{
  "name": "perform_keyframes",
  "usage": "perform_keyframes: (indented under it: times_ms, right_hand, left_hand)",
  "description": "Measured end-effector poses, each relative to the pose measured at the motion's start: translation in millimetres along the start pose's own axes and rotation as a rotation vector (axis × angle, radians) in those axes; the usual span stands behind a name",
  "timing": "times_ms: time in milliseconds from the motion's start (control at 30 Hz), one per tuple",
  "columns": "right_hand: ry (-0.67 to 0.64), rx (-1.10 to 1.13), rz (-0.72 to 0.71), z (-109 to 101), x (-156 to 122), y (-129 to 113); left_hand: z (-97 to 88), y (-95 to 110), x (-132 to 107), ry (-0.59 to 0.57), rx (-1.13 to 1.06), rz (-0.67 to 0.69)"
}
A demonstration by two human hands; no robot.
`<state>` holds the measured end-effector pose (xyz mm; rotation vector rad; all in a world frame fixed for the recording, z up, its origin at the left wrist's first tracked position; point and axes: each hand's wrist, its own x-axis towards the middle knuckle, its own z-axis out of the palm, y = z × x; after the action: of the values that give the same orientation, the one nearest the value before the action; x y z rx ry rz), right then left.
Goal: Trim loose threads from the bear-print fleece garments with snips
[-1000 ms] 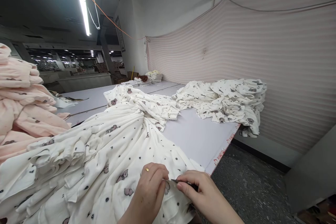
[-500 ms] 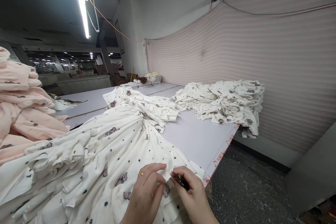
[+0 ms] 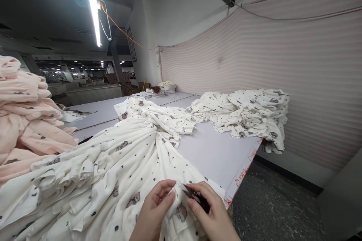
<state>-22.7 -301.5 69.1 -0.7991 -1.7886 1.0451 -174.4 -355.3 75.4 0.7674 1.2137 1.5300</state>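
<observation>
White fleecy fabric (image 3: 141,158) printed with dark dots and small bears lies bunched across the near table. My left hand (image 3: 155,209) is closed, pinching a raised edge of this fabric between thumb and fingers. Opposite it, my right hand (image 3: 215,212) grips small dark thread snips (image 3: 201,199). Their pointed blade end is beside the pinched edge; whether it touches the cloth I cannot tell. The palm and fingers hide part of the snips' handles.
Pink printed fabric (image 3: 25,116) is heaped at the left. Another white printed pile (image 3: 243,111) hangs over the right edge of the table (image 3: 217,150). Folded stacks (image 3: 166,87) stand at the far end. A striped cloth (image 3: 254,52) covers the wall.
My left thumb and fingers have closed on the fabric edge and lifted it. The snips now show more, with the blade close to that edge. The view has shifted slightly.
</observation>
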Motion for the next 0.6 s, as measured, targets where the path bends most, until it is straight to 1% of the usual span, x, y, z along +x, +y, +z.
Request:
perform_keyframes:
  times_ms: [133,233,367,500,600]
  right_hand:
    - [0.013,-0.158,-0.072,3.9,-6.2,2.4]
    - [0.041,-0.205,-0.121,9.2,-5.3,0.8]
    - [0.057,-0.209,-0.162,10.1,-2.9,-1.6]
    - [0.050,-0.166,-0.114,6.1,-1.1,-0.3]
    - [0.000,-0.076,-0.032,3.5,0.5,2.2]
  left_hand:
    - [4.6,-0.6,0.2,0.065,0.026,0.057]
    - [10.7,3.2,-2.0,0.102,0.056,0.087]
    - [14.6,6.7,-3.6,0.116,0.030,0.088]
    - [12.7,5.3,-2.6,0.132,0.107,0.084]
    - [9.0,2.0,-1.3,0.115,0.177,0.101]
